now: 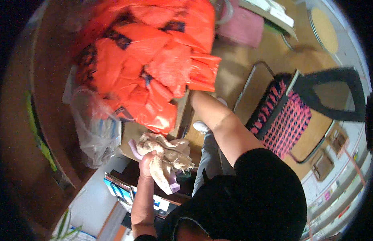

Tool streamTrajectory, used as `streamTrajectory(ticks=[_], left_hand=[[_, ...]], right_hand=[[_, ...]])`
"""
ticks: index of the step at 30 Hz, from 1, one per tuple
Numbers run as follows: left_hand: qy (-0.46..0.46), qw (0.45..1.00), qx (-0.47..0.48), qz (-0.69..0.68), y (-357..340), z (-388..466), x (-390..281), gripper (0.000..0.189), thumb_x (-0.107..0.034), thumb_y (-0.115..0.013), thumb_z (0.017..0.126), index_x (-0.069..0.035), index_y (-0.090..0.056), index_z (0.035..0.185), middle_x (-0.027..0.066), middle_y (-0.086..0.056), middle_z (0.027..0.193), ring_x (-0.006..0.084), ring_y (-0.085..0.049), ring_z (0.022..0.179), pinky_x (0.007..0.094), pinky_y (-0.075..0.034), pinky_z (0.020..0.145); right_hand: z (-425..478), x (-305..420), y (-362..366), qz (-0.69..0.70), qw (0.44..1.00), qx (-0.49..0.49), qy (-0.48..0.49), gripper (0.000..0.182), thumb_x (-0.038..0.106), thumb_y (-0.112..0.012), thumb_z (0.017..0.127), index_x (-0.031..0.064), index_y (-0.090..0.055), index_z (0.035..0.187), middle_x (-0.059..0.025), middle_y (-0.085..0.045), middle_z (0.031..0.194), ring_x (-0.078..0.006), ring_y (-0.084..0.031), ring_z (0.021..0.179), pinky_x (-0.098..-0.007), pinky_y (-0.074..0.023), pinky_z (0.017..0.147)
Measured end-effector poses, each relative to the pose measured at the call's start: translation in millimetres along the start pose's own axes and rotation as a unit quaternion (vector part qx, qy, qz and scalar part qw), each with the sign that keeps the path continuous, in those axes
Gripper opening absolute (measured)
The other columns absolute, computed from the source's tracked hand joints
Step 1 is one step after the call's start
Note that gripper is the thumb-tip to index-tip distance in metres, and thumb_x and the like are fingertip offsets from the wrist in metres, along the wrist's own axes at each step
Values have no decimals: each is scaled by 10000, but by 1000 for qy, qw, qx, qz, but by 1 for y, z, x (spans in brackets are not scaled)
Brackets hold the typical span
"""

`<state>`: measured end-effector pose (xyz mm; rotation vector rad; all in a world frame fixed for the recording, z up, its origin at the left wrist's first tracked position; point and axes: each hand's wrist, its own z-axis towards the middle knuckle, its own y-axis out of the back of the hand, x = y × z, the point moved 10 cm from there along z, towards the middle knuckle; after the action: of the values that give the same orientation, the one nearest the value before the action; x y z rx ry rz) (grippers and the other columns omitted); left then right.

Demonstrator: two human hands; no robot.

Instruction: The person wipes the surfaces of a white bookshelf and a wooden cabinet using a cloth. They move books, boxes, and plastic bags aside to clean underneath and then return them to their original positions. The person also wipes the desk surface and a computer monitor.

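My left hand [147, 164] grips a bunched cream cloth [166, 150] with frayed edges. Lilac pieces, apparently of fabric, show at two sides of the cloth. Just beyond it lies a large, crumpled orange plastic bag [162, 60] with dark printed patches, its near end almost meeting the cloth. My right forearm [213, 110] reaches up to the bag's right side, where the hand is out of view behind the orange plastic. Left of the bag, a clear plastic bag [97, 144] with pale contents sits at the edge of a wooden surface [130, 137].
A chair with a pink and navy woven cushion [285, 126] and dark backrest [331, 90] stands to the right. A pink item [242, 27] and a round-topped stool [323, 30] are farther back. Books or folders [120, 191] stand at lower left. My shoe [201, 126] is on the floor.
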<state>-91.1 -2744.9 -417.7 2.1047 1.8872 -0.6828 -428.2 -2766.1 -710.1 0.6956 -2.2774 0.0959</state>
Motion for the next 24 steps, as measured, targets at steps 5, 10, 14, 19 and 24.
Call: streamTrajectory(ticks=[5,10,14,19,24], left_hand=[[-84,995,11,49,-45,-13,-27,738,-114,-674,772,-33,-330,1421,136,-563,1213,266,-587,1105,379,-512,927],[-92,995,34,22,-71,-23,-36,918,-105,-689,789,-42,-142,1524,174,-546,1267,283,-594,1116,391,-509,959],[-133,989,68,22,-61,-10,-29,843,-108,-683,795,-79,-158,1454,181,-545,1271,274,-613,1085,384,-532,910],[-102,983,110,107,-63,-4,-27,593,-211,-697,822,-2,-493,1338,116,-660,1086,217,-644,955,353,-532,816],[-132,982,52,122,-49,7,-20,424,-297,-720,768,4,-680,1064,93,-705,938,209,-682,817,331,-539,763]], right_hand=[[-3,-10,34,89,989,115,-41,377,151,-642,914,48,-525,1258,-135,-608,1182,-204,-642,957,-340,-553,803],[-43,-9,121,96,975,192,-66,397,96,-601,946,63,-497,1327,-126,-597,1207,-182,-643,946,-318,-573,785],[-115,161,198,-31,944,2,328,436,113,-576,973,17,-459,1382,-148,-590,1267,-206,-615,1063,-327,-525,868],[-286,365,108,-275,725,40,630,779,365,-748,841,-30,-420,1427,-294,-473,1402,-408,-419,1352,-471,-336,1122],[-319,338,-29,-586,560,75,581,1284,546,-865,615,138,-122,1579,-353,-204,1544,-508,-260,1420,-597,-267,1134]])
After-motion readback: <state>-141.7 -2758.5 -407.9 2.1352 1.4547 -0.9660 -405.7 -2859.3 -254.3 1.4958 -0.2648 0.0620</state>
